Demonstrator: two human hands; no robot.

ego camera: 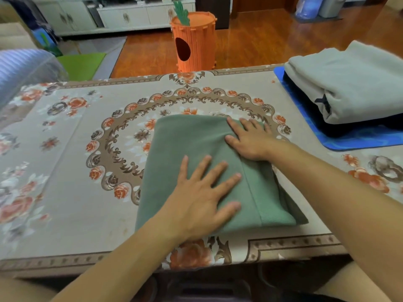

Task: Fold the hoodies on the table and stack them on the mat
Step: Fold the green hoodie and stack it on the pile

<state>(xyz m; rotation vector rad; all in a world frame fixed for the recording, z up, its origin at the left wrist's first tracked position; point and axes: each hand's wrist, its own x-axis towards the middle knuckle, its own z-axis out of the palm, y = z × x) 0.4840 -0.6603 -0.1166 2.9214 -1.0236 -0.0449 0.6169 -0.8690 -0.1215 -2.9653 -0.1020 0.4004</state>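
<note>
1. Head view, hands: both lie flat with fingers spread on the green hoodie (196,153), gripping nothing. The left hand (202,192) presses the near middle of the bundle; the right hand (250,140) presses its far right corner.

2. Head view, task things: the green hoodie sits folded into a thick rectangle at the middle of the worktop (65,192), well apart from the blue mat (359,140) at the right end. On that mat a grey hoodie (349,83) already rests folded on top of a dark garment (305,99).

3. Step in hand, as I judge it: flattening the fold before the lift. It would go best with palms sweeping outward to push air out, then sliding under both short sides so the layers stay squared on the way to the stack.

4. Materials and shapes: the green fabric looks like soft, matte knit, with a ribbed hem band along its right edge and a loose layer peeking out beneath. The worktop wears a smooth floral cloth with a round wreath pattern. The mat looks thin and slightly glossy.
</note>
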